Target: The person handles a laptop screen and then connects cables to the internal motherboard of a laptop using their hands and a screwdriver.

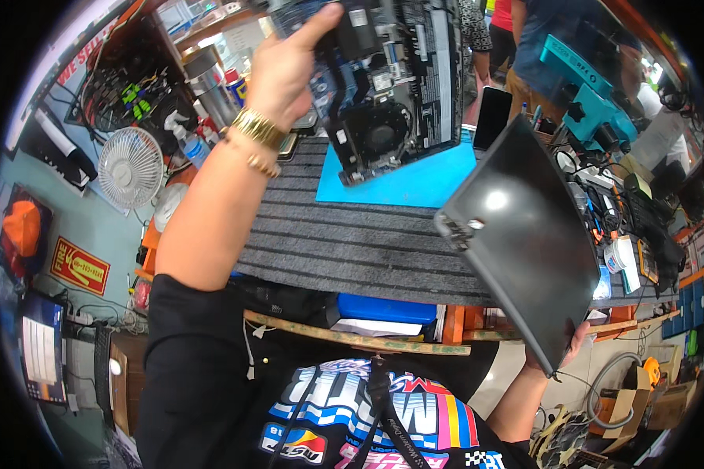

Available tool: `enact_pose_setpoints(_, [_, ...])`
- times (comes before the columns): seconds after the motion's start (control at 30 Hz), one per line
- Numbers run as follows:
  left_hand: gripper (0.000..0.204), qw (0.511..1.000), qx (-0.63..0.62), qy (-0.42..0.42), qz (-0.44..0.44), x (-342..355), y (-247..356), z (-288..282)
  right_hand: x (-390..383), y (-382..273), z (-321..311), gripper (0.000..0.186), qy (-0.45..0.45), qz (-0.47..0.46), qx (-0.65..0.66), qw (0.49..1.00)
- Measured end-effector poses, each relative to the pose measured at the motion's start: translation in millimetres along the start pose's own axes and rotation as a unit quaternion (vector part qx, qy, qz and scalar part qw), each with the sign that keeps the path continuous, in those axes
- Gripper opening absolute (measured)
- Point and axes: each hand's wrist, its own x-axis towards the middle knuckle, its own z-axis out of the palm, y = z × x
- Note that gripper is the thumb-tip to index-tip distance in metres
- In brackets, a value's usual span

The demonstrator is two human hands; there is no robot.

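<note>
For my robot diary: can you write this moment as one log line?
left hand: holds opened laptop base | right hand: holds dark panel | below: grey mat

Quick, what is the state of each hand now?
Left hand: closed, holding the opened black laptop base raised.
Right hand: closed, holding the flat dark laptop lid panel from beneath.

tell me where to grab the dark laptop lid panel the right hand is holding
Grip the dark lid panel by its long side edges, coming from below as the right hand does at its lower corner. It is thin, flat and tilted, with hinge hardware at the upper left corner, so keep off that end and the glossy face.
</note>
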Motion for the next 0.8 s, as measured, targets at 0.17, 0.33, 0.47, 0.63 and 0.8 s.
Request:
enact_pose_setpoints(0.17, [0.035,0.991,-0.104,0.034,-0.082,-80.6,20.9,-77.3,6.0,2.4,25.4,0.067,-0.079,0.032,0.016,0.996])
enact_pose_setpoints(0.33, [0.046,0.947,-0.171,0.217,-0.163,-175.2,-6.0,-100.8,5.3,-17.5,15.5,0.064,-0.099,0.026,0.039,0.994])
enact_pose_setpoints(0.47, [0.05,0.912,-0.216,0.281,-0.207,-220.6,-34.2,-124.9,3.9,-21.0,36.5,0.059,-0.093,0.006,-0.003,0.996])
enact_pose_setpoints(0.63, [0.051,0.892,-0.244,0.31,-0.22,-241.4,-65.3,-135.3,-3.7,-38.4,46.8,0.056,-0.016,0.001,-0.061,0.998])
enact_pose_setpoints(0.8, [0.047,0.89,-0.28,0.293,-0.21,-260.7,-72.0,-134.7,-7.7,-48.0,64.4,0.056,-0.034,0.022,-0.075,0.996])
